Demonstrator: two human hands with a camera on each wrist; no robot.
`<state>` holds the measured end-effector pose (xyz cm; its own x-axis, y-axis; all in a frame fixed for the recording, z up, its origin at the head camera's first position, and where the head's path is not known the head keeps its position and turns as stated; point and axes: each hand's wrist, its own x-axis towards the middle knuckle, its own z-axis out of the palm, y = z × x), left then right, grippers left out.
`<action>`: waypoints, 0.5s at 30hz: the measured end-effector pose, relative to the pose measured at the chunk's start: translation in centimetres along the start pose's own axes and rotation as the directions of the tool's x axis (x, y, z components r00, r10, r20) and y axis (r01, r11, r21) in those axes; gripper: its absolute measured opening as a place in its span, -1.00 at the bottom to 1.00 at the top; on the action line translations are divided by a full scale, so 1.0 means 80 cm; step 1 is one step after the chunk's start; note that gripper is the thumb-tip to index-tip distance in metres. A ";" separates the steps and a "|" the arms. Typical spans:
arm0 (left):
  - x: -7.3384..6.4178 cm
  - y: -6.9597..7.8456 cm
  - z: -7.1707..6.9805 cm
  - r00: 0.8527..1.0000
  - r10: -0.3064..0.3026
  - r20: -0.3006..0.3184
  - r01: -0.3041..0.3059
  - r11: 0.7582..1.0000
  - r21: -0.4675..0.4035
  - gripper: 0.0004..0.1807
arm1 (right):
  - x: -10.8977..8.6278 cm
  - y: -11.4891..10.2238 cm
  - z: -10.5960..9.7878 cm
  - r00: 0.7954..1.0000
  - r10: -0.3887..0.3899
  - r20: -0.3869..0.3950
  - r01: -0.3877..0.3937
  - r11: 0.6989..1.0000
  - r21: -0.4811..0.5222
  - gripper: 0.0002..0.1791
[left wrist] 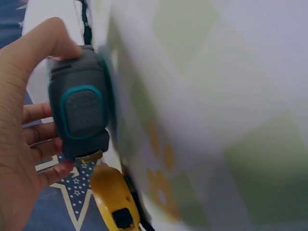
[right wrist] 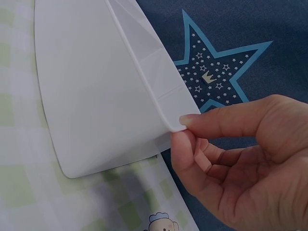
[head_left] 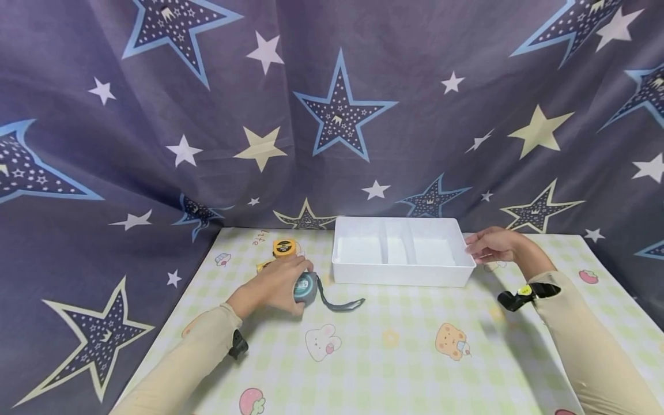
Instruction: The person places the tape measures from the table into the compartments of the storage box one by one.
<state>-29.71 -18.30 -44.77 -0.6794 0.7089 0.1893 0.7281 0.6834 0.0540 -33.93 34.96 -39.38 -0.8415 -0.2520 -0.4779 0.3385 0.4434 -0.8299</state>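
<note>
The left hand (head_left: 282, 282) gripped a grey-and-teal tape measure (head_left: 306, 286), its thumb against one end near the strap and its fingers around the far side. Whether the tape measure rested on the table or was slightly raised could not be told. The right hand (head_left: 493, 245) pinched the rim at the right end of a white box (head_left: 402, 275) between thumb and forefinger, its other fingers curled below.

A dark strap (head_left: 339, 306) ran from the tape measure and lay bent toward the right, in front of the box's left corner. Just beyond the left hand sat a yellow tape measure (head_left: 283, 248); another bit of yellow showed beside it, mostly hidden by the hand. The box stood upright at the back of the table, well apart from the yellow tape measure, with two dividers making a narrow middle compartment between two wider ones.

Beige sleeves (head_left: 189, 357) and small black devices (head_left: 238, 346) covered the wrists. Under everything lay a green-and-white checked tablecloth (head_left: 389, 374) with cartoon animals, and behind hung a dark star-patterned curtain (head_left: 321, 34).
</note>
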 end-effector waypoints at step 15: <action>-0.007 -0.012 0.004 0.999 -0.010 0.031 0.008 0.996 0.085 -0.12 | 0.003 0.002 -0.003 1.000 -0.002 0.011 0.002 1.000 0.001 -0.46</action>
<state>-30.03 -19.31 -45.27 -0.6894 0.7069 0.1582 0.7125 0.7011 -0.0276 -34.15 35.13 -39.53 -0.8372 -0.2624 -0.4798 0.3375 0.4424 -0.8309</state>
